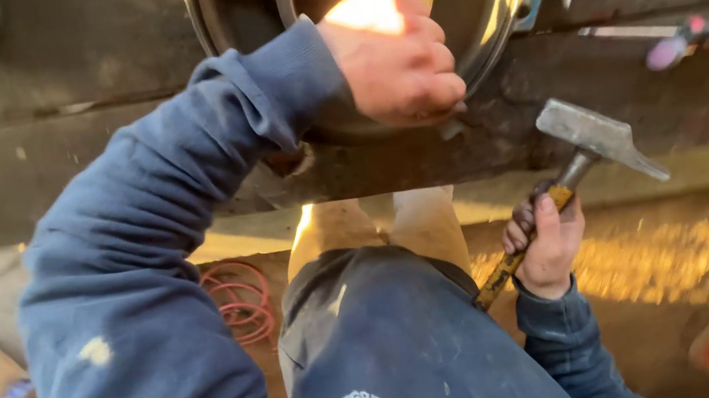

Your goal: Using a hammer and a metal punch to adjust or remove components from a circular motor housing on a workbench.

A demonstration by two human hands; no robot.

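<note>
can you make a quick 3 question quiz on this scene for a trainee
1. True or false: the right hand grips a hammer.
2. Where does the left hand rest? A) on the rim of the round metal part B) on the red hose C) on the pink tool
3. Fill in: the hammer's head is held ___ the metal part, not touching it.

Key
1. True
2. A
3. beside (to its right)
</note>
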